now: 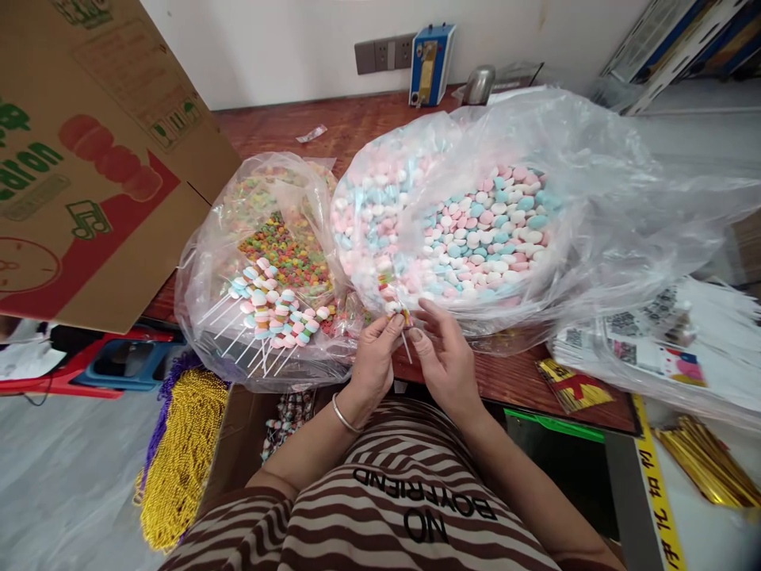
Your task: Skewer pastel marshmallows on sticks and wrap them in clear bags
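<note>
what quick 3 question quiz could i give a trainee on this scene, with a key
1. What thin white thing pokes out between the left hand and the right hand?
2. True or false: the blue box stands to the right of the sockets.
3. Fill in: the sweets in the big bag are pink, white and ____.

Key: 1. A stick. 2. True. 3. Blue.
</note>
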A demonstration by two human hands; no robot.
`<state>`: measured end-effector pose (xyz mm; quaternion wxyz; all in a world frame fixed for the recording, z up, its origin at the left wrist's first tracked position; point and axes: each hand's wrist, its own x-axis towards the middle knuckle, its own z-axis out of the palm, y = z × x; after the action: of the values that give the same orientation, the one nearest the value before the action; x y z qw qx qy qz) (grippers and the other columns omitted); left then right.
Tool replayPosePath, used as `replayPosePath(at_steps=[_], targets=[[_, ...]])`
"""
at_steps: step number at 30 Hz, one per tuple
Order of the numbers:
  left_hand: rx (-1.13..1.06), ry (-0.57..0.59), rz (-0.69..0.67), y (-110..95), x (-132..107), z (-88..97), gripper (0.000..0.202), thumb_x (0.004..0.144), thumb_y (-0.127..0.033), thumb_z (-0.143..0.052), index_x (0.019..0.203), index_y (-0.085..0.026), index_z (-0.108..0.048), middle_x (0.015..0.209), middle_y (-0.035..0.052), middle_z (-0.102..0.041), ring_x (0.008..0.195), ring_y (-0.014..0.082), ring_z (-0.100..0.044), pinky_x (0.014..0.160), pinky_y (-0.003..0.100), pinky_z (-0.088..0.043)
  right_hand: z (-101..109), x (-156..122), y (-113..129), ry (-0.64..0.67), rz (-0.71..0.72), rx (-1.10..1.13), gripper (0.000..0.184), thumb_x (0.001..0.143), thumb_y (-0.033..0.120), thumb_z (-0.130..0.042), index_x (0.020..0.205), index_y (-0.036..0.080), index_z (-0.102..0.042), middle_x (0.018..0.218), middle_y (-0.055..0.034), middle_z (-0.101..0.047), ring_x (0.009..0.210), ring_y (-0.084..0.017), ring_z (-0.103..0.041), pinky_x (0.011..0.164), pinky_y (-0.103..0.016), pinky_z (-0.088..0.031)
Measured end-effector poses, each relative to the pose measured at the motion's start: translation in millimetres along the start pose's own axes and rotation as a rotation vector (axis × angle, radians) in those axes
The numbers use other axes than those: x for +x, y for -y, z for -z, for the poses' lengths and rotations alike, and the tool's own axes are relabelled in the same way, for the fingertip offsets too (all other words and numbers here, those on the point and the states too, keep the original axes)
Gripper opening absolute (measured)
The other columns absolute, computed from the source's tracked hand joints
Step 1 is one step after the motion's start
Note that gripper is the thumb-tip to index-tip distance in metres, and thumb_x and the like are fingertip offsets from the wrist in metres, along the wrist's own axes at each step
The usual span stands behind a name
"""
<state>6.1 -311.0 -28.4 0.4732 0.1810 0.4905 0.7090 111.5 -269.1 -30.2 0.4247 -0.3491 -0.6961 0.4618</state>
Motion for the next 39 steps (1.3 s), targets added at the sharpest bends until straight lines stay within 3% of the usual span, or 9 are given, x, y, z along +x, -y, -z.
replayPosePath(at_steps=[3, 11, 15, 19, 23, 27, 31, 35, 39], targets=[[-0.098, -0.046, 0.043, 6.3, 0.5, -1.9, 0.026, 0.074, -0.041, -0.083, 0.083, -0.017, -0.078, 0.075, 0.0002, -0.069, 0.073, 0.0117, -0.06, 0.073, 0.023, -0.047, -3.6, -7.1, 0.5, -0.121, 0.054, -0.118, 0.029, 0.098, 0.035, -0.058, 0.122, 0.02, -0.061, 0.118, -0.0118, -0.07, 0.109, -0.024, -0.066, 0.096, -0.042, -0.054], [-0.214, 0.044, 0.108, 6.9, -7.6, -6.2, 0.029, 0.07, -0.041, -0.085, 0.084, -0.016, -0.079, 0.086, 0.0039, -0.074, 0.082, 0.016, -0.065, 0.08, 0.027, -0.049, -10.0, -2.7, -2.5, -0.083, 0.039, 0.035, 0.011, 0.099, 0.032, -0.054, 0.096, 0.022, -0.057, 0.09, -0.0026, -0.066, 0.083, -0.017, -0.063, 0.076, -0.03, -0.051], [-0.374, 0.143, 0.266, -2.5, -5.3, -4.2, 0.04, 0.066, -0.038, -0.088, 0.097, -0.014, -0.079, 0.069, -0.0003, -0.067, 0.055, 0.0071, -0.052, 0.059, 0.021, -0.044, -4.8, -3.5, -3.0, 0.073, -0.015, 0.186, 0.016, 0.102, 0.035, -0.049, 0.09, 0.023, -0.051, 0.076, 0.0022, -0.057, 0.065, -0.013, -0.055, 0.064, -0.028, -0.047], [-0.427, 0.08, 0.315, -0.2, -4.7, -1.0, 0.033, 0.064, -0.032, -0.091, 0.089, -0.014, -0.077, 0.049, -0.008, -0.05, 0.042, 0.0017, -0.036, 0.043, 0.014, -0.033, -5.1, -7.0, -2.9, 0.1, -0.027, 0.218, 0.02, 0.102, 0.037, -0.05, 0.087, 0.023, -0.051, 0.078, 0.0011, -0.057, 0.068, -0.014, -0.056, 0.065, -0.028, -0.047], [-0.398, 0.142, 0.313, 1.8, -3.8, 4.7, 0.031, 0.07, -0.028, -0.086, 0.097, -0.016, -0.077, 0.064, -0.0025, -0.066, 0.042, 0.0029, -0.046, 0.045, 0.015, -0.041, -7.7, -8.1, -0.4, 0.111, -0.167, 0.434, 0.023, 0.1, 0.041, -0.055, 0.085, 0.024, -0.047, 0.068, 0.0052, -0.052, 0.056, -0.011, -0.05, 0.055, -0.025, -0.042], [-0.382, 0.318, 0.354, -4.4, -1.2, 10.1, 0.046, 0.072, -0.033, -0.082, 0.114, -0.016, -0.073, 0.099, 0.0095, -0.077, 0.077, 0.0199, -0.073, 0.067, 0.029, -0.059, -5.5, -1.4, 6.9, 0.159, -0.416, 0.844, 0.029, 0.091, 0.043, -0.067, 0.084, 0.023, -0.047, 0.062, 0.0098, -0.047, 0.039, -0.004, -0.033, 0.039, -0.019, -0.026], [-0.335, 0.2, 0.273, -3.0, 1.0, 8.7, 0.038, 0.065, -0.032, -0.089, 0.097, -0.016, -0.076, 0.115, 0.0124, -0.075, 0.111, 0.0266, -0.069, 0.091, 0.034, -0.057, -2.7, 4.6, 11.2, 0.248, -0.596, 0.979, 0.035, 0.08, 0.045, -0.077, 0.087, 0.022, -0.051, 0.061, 0.0118, -0.043, 0.036, -0.001, -0.022, 0.034, -0.016, -0.019], [-0.309, 0.093, 0.239, 4.7, 4.2, 6.0, 0.039, 0.057, -0.037, -0.095, 0.085, -0.018, -0.077, 0.101, 0.0088, -0.078, 0.09, 0.0214, -0.072, 0.081, 0.032, -0.059, -6.8, -2.0, 4.1, 0.221, -0.514, 0.778, 0.031, 0.088, 0.048, -0.066, 0.088, 0.023, -0.049, 0.063, 0.0102, -0.043, 0.037, -0.004, -0.028, 0.035, -0.019, -0.029], [-0.351, 0.075, 0.22, 4.9, 6.2, 4.0, 0.037, 0.058, -0.036, -0.095, 0.085, -0.017, -0.078, 0.094, 0.006, -0.078, 0.086, 0.0175, -0.071, 0.082, 0.029, -0.057, -8.9, -10.5, -2.9, -0.064, -0.054, 0.075, 0.018, 0.096, 0.039, -0.058, 0.105, 0.023, -0.056, 0.098, -0.0057, -0.067, 0.083, -0.019, -0.065, 0.072, -0.034, -0.057]])
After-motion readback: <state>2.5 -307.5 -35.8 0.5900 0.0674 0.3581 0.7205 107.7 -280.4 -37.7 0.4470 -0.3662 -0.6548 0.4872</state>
